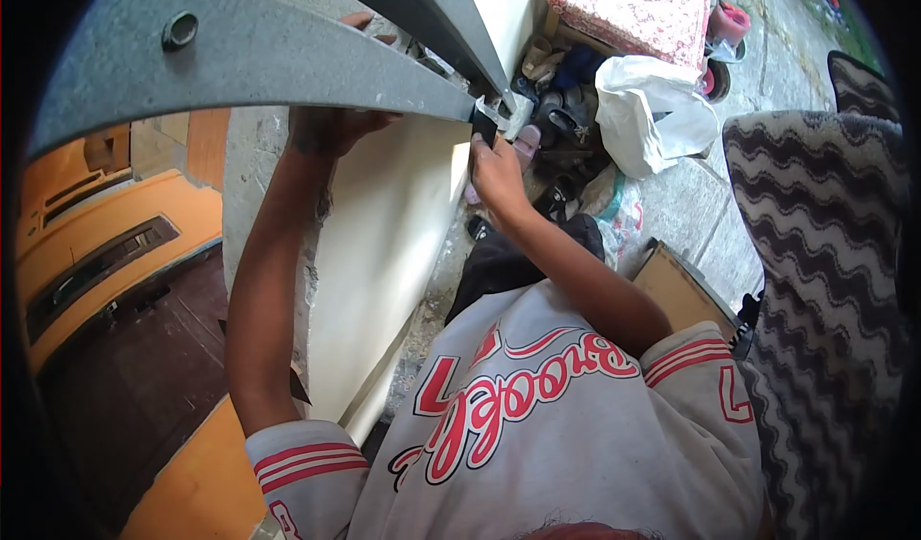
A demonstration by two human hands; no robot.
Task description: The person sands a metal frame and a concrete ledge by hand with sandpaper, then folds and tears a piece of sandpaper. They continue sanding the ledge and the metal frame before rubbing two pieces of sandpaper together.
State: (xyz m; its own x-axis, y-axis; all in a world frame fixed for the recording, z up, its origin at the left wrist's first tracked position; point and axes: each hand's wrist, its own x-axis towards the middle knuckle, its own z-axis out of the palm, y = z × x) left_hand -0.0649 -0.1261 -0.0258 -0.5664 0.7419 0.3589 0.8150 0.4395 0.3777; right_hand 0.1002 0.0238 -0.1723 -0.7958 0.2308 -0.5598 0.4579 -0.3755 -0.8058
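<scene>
A grey metal beam [259, 60] with a bolt hole crosses the upper left and meets a second metal bar [427, 17] near the top centre. Behind the first beam is my left hand [336, 129]; its wrist and thumb side show below the edge and fingertips above it, wrapped round the beam, with the palm hidden. My right hand [497, 169] is closed on a small black object [484, 126] at the end of the beams. A pale metal piece [513, 113] sits beside that object.
A cream wall edge [384, 243] runs between my arms. Several shoes [561, 113] lie beyond my right hand, near a white bag [652, 118] and a patterned red rug [628, 8]. A wavy-striped cloth [815, 223] hangs at right. An orange wall [192, 468] stands lower left.
</scene>
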